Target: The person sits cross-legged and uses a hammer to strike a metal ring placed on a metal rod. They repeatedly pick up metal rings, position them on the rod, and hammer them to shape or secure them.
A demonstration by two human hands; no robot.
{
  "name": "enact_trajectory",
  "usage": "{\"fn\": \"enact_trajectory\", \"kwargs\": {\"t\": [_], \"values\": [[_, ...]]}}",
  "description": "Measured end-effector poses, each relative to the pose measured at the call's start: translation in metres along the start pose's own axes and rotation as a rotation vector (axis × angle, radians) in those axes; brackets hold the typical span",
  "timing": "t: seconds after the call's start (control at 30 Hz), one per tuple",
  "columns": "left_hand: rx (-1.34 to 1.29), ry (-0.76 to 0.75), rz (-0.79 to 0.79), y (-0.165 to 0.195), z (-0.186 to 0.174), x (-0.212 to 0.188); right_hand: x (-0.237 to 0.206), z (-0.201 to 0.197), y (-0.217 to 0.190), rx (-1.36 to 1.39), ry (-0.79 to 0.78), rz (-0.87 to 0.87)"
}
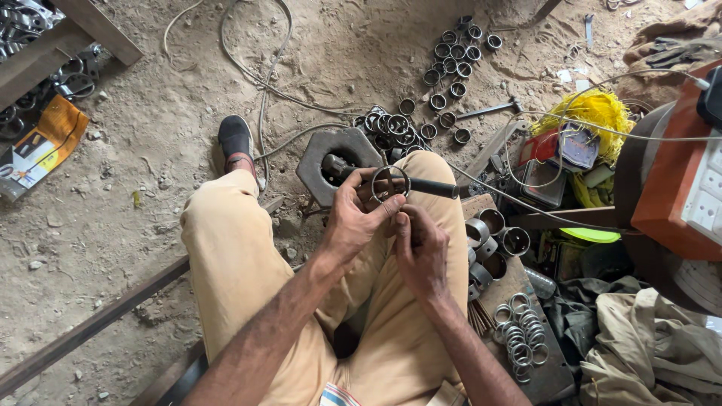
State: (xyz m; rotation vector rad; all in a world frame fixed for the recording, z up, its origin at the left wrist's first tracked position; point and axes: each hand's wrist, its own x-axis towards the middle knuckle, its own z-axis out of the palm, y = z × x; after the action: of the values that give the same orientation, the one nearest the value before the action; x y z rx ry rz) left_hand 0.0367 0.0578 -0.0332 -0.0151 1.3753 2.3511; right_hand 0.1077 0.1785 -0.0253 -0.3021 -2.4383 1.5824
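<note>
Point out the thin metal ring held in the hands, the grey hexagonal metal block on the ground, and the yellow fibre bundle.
thin metal ring [390, 170], head view, top of its rim.
grey hexagonal metal block [314, 154], head view, left flat face.
yellow fibre bundle [598, 109], head view, middle of the fibres.

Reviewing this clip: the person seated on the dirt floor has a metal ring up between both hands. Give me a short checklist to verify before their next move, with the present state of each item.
1. Metal ring in a firm grip: ok, the left hand pinches its rim with fingertips.
2. Right hand supporting: cannot tell, its fingers reach just under the ring, but contact is hidden.
3. Ring free of the dark rod: cannot tell, they overlap in the head view.
4. Hexagonal metal block within reach: ok, on the ground just beyond the knees.
5. Spare flat rings at hand: ok, piled on the board by the right forearm.
</note>
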Motion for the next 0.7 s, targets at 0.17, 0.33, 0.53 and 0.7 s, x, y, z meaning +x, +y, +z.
{"fn": "enact_trajectory", "kwargs": {"t": [0.17, 0.33, 0.53, 0.7], "values": [[-0.018, -0.008, 0.003, -0.001, 0.000, 0.000, -0.001, -0.002, 0.007, -0.015, -0.018, -0.054], [0.015, -0.025, 0.005, 0.001, -0.003, 0.004, 0.000, -0.002, 0.017, 0.085, -0.026, 0.024], [-0.014, 0.091, 0.043, -0.003, -0.011, 0.014, 0.001, -0.002, 0.023, 0.046, -0.053, 0.022], [-0.006, 0.181, 0.033, -0.014, -0.024, 0.019, 0.000, -0.002, 0.024, 0.106, -0.060, 0.068]]}}
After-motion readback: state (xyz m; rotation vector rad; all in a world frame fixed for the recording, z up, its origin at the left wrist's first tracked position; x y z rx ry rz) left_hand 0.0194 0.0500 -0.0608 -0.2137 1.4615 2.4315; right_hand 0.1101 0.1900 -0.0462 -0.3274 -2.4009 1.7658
